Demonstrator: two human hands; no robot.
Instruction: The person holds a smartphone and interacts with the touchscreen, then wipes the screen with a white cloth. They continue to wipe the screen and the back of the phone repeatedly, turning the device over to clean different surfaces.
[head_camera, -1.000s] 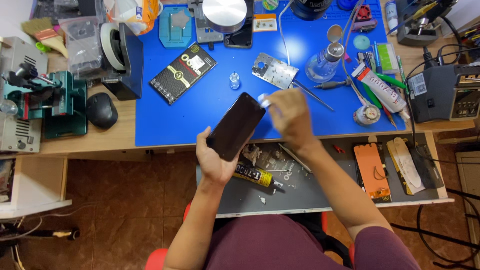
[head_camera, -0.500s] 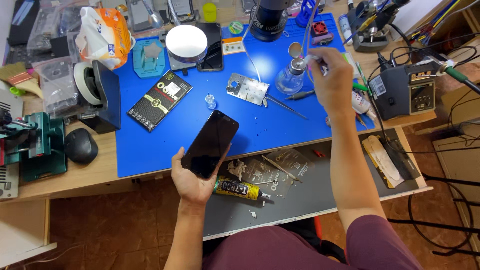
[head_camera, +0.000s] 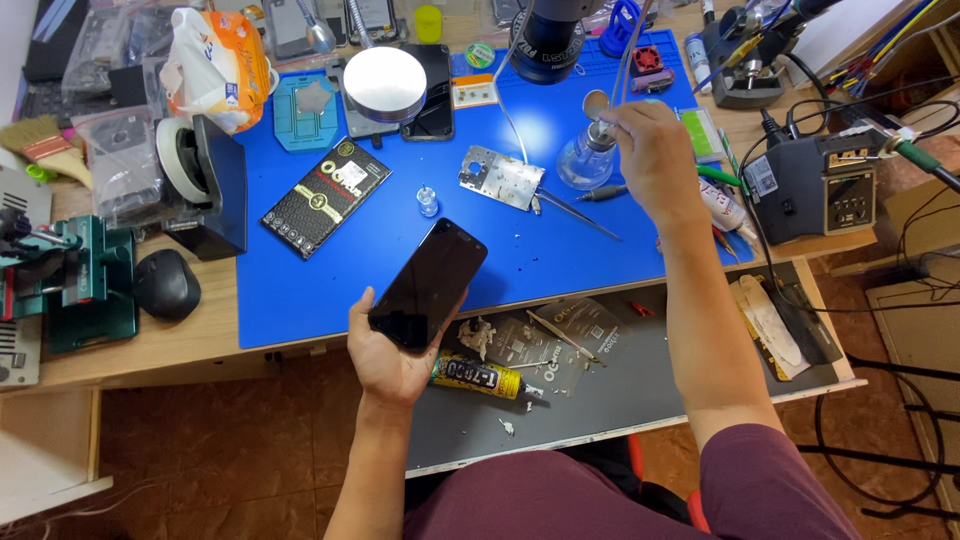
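So the landmark here is the blue mat (head_camera: 560, 250) on the counter (head_camera: 180, 345), and everything sits relative to that. Closest to the person, just off the mat's near edge, the left hand (head_camera: 385, 355) is curled around the bottom end of a black phone (head_camera: 428, 284), fingers wrapped under it and thumb on the side, glass facing up. The phone's long axis runs diagonally, from the palm up and to the right, so its top end pokes out over the near part of the mat while the lower end hangs off the mat edge above the open drawer (head_camera: 640, 400). In that drawer, right beside the left hand, lies a black and yellow glue tube (head_camera: 482, 376) with some tweezers (head_camera: 558, 335) and scraps. Going further in, mid-mat there's a little clear cap thing (head_camera: 427, 201), a black flat box (head_camera: 325, 196) to the left of it, and a metal phone plate (head_camera: 500, 177). At the far right part of the mat, the right hand (head_camera: 650, 155) is pinched shut on the top of a clear glass dispenser bottle (head_camera: 586, 160), fingertips closed on its pump, can't tell how hard it's pressing. So the bottle is up and right of the phone, well apart from it, and the right hand is clearly the nearer one to it.
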